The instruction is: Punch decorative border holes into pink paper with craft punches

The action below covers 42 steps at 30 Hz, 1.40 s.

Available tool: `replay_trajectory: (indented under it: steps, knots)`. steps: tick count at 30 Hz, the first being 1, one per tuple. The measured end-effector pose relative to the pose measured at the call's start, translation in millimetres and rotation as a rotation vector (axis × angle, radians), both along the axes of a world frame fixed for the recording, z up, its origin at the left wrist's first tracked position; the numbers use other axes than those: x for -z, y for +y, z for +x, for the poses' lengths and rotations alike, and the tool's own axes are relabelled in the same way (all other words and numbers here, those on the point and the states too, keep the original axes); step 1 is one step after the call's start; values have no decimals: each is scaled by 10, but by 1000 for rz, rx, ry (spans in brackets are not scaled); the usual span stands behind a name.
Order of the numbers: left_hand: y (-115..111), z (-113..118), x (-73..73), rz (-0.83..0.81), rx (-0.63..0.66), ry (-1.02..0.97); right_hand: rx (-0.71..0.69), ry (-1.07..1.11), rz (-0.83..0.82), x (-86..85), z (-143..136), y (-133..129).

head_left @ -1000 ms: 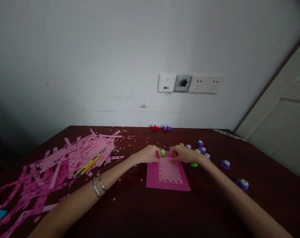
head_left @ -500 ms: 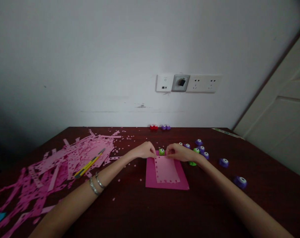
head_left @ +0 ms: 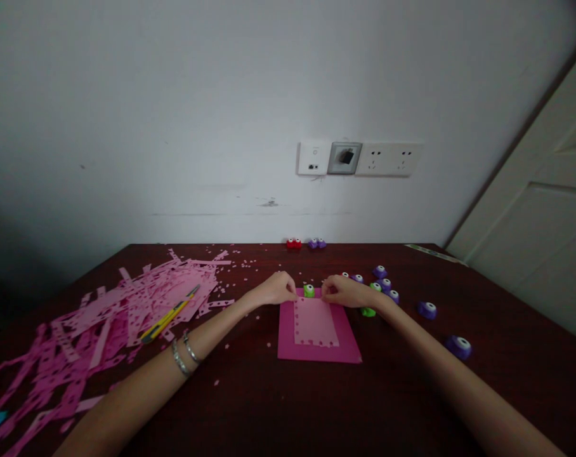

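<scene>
Reaching in from the near edge of the counter (head_left: 231, 406), both forearms converge on a light pink sheet (head_left: 315, 324) near the middle. The sheet lies flat over a larger magenta card (head_left: 286, 350), whose border shows along the left, near and right sides. Small darker marks line the sheet's left and near edges.

Left hand (head_left: 279, 289): back upward, wrist arched, fingers angled down and inward; thumb and fingertips are drawn together, pinching the sheet's far left corner. Two bracelets (head_left: 179, 359) circle the forearm behind it.

Right hand (head_left: 344, 291): bent inward, back upward, fingers curled toward the thumb at the sheet's far right corner. Whether they grip the paper cannot be determined.

Between the hands, apart from both, a green eye-topped piece (head_left: 309, 291) sits at the card's far edge. Similar purple pieces (head_left: 427, 310) are scattered toward the counter's right edge, beyond and beside the right forearm. A heap of pink strips (head_left: 98, 317) covers the counter's left side; a yellow craft knife (head_left: 170, 315) lies on it diagonally.
</scene>
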<state>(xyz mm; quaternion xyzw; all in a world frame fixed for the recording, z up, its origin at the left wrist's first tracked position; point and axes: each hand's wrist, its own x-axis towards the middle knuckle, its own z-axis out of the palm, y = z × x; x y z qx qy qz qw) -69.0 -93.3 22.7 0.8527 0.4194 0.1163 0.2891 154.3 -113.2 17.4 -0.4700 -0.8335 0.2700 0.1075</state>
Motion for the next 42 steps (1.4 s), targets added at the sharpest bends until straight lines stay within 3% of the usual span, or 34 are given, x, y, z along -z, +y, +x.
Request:
replay_trajectory:
  steps: [10, 27, 42]
  knots:
    - [-5, 8, 18, 30, -8, -15, 5, 2, 9, 50, 31, 36]
    - [24, 7, 72, 67, -57, -30, 95, -42, 168, 8, -93, -7]
    - [73, -1, 129, 76, -73, 7, 104, -61, 263, 125, -80, 35]
